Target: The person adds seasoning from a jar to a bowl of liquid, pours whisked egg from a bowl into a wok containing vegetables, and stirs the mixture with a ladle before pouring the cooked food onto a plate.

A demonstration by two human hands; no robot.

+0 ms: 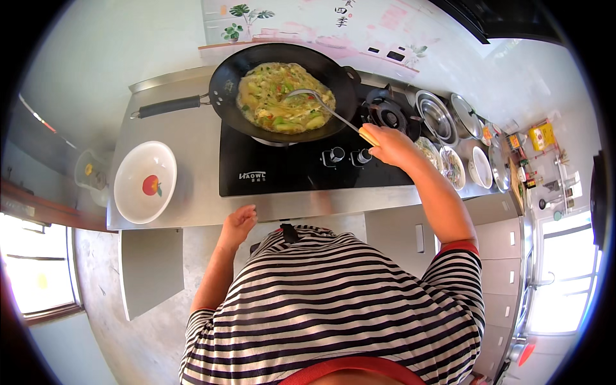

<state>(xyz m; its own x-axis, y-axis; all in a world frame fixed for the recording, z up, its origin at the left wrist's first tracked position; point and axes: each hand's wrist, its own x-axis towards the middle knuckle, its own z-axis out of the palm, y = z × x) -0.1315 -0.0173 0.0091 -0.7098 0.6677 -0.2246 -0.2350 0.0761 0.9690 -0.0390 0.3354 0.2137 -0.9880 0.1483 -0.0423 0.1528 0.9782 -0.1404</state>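
Observation:
My right hand (391, 144) grips the yellow handle of a metal ladle (339, 117). The ladle's bowl end rests in a soupy dish (269, 103) of green vegetable pieces, egg-like bits and red flecks. That food fills the middle of a black wok (224, 91), which sits on the left burner of a black gas cooktop (288, 168). The wok's long dark handle (168, 107) points left. Holding nothing, my left hand (239, 222) hangs at the counter's front edge with its fingers curled loosely. To its left stands a white bowl (132, 183) with a fruit picture inside.
The right burner (389, 115) carries no pot. Beyond it are metal basins (435, 115), a lidded pot (466, 115) and bowls of food (451, 168). A cabinet door (151, 269) juts out below the steel counter (192, 187) at left. A range hood (515, 24) overhangs the upper right.

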